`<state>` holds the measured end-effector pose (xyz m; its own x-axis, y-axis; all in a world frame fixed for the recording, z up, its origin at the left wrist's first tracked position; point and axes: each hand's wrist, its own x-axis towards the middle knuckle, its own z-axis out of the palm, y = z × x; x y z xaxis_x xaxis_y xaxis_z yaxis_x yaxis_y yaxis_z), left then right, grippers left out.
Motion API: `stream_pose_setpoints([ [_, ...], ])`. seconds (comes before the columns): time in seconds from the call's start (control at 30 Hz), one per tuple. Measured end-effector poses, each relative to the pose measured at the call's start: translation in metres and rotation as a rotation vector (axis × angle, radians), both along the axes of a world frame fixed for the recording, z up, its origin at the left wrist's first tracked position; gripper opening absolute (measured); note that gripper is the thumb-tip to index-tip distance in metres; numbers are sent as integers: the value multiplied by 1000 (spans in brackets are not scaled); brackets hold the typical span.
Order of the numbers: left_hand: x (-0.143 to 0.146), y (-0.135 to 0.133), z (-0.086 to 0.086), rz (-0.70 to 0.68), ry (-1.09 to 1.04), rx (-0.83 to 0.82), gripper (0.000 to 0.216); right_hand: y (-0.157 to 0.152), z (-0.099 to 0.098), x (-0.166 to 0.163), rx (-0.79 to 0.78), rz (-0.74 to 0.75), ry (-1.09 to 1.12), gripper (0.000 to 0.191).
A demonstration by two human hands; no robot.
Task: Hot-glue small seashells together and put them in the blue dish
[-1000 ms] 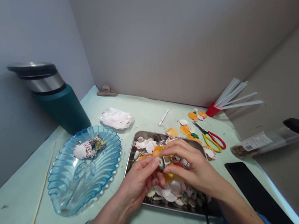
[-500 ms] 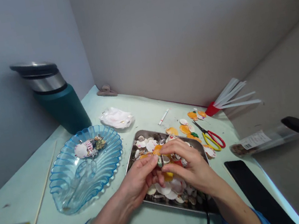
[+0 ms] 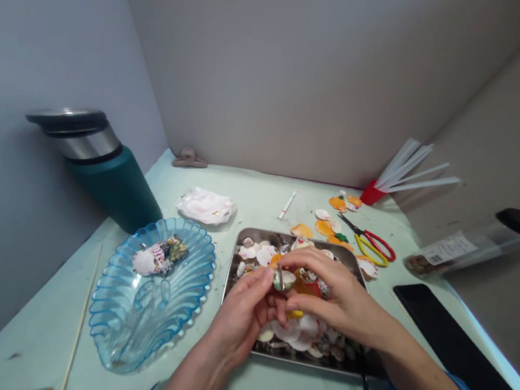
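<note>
Both hands meet over a metal tray filled with several seashells. My left hand and my right hand pinch a small greenish shell between their fingertips, just above the pile of white and orange shells. To the left stands a blue scalloped glass dish holding a small cluster of shells at its far end.
A teal bottle stands at the back left. Nearby lie a white plastic bag, red-and-yellow scissors, loose orange shells, white sticks with a red end, a clear tube, a black phone and a wooden skewer.
The hands have stayed together over the tray, turning the small shell slightly between the fingertips. The view has shifted a little to the left.
</note>
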<state>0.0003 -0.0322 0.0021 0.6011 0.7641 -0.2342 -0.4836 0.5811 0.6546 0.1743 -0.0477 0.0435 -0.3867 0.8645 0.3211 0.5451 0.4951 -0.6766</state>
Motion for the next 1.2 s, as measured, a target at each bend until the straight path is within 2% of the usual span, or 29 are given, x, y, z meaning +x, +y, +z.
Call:
stream_pose_setpoints([
  [0.13,0,0,0,26,-20,25,23,-1,-1,4,-2,-85,-33,39],
  [0.37,-1,0,2,27,-13,32,21,-1,2,3,31,-58,-25,20],
  [1.0,-2,1,0,41,23,27,31,2,-3,2,230,-136,-64,14],
  [1.2,-2,0,0,74,56,8,31,-3,3,5,139,-73,-85,30],
])
